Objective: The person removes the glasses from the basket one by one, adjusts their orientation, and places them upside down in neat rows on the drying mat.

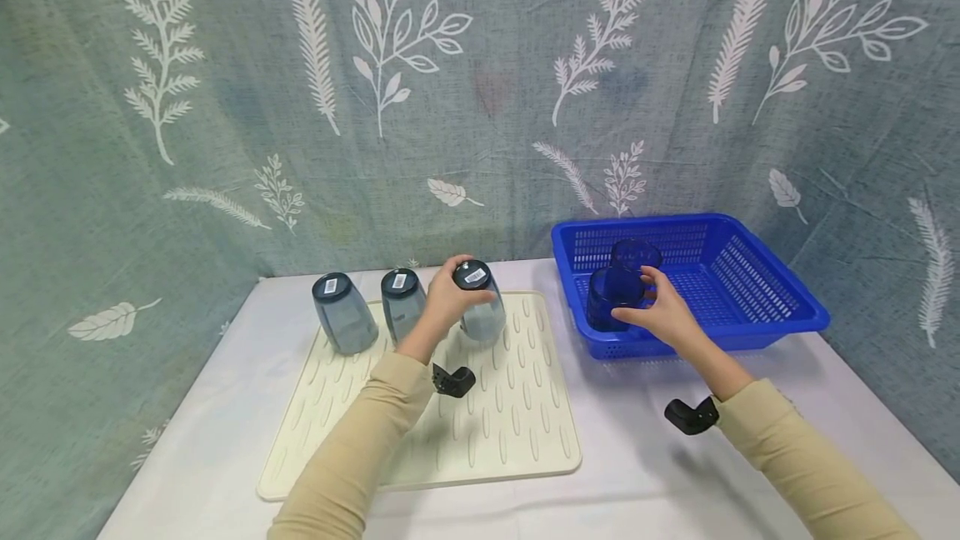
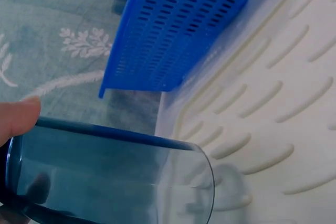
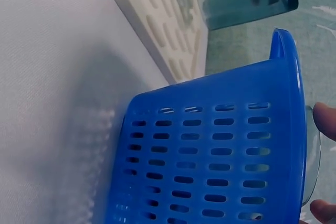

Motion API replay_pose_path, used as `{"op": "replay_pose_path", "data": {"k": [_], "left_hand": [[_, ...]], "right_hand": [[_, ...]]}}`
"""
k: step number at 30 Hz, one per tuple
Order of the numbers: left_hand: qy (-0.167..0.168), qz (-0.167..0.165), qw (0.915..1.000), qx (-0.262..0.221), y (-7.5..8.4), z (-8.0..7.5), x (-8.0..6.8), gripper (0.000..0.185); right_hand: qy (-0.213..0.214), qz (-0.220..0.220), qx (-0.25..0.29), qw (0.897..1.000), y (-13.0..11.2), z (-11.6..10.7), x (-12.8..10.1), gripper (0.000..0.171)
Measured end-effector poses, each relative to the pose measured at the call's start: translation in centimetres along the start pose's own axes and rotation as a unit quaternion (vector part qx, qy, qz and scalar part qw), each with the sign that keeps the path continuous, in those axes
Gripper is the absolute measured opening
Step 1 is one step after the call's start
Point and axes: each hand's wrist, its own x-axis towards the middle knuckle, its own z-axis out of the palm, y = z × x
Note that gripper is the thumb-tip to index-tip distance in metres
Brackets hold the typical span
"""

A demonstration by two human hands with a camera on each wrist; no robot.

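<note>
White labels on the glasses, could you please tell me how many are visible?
3 labels: on the leftmost glass, the middle glass and the glass in the left hand; any on the glassware inside the blue basket may be hidden.

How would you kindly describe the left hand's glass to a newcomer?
Find the cream mat left of the blue basket. The glass is the rightmost of three upside-down ones toward the mat's far edge, the only one gripped by the left hand.
</note>
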Motion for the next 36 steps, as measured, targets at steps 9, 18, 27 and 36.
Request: {"op": "replay_pose_path", "data": {"k": [9,18,27,36], "left_hand": [[0.008,0.005,1.0,0.003,-1.0,0.7,0.4,0.073],[0.005,0.003,1.0,0.001,-1.3,1.0,0.5,0.073],[-0.007,0.002,1.0,0.003,-1.6,1.5,1.2,0.076],[-0.033,0.013,0.9992,0.02,-2.3,1.6,1.3,0.078]], "right_hand": [[-0.004,0.011,-0.018,1.0,-0.2,0.5,0.7,0.097],[0.0,0.018,-0.029,0.999,-0.2,0.7,1.1,0.098],[-0.004,0.035,-0.032,0.999,-0.3,0.7,1.4,0.1],[-0.005,0.042,-0.025,0.999,-0.3,0.8,1.7,0.1]]}}
